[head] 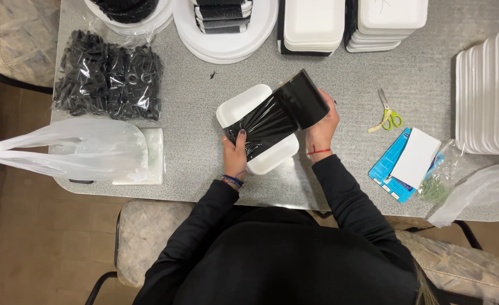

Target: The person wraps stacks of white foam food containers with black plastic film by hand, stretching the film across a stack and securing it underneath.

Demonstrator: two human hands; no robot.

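A white foam tray [241,105] lies on the grey table [340,79] in front of me. A band of black stretch film [265,125] runs across its middle. My right hand [320,131] grips the black film roll [303,99] at the tray's right end. My left hand [236,152] presses on the film at the tray's near left side.
At the left sit a clear bag of black pieces [109,76] and a white plastic bag [74,148]. Stacks of white trays [314,25] line the far edge and right side [489,90]. Green-handled scissors [388,114], a blue and white packet [409,162] lie right.
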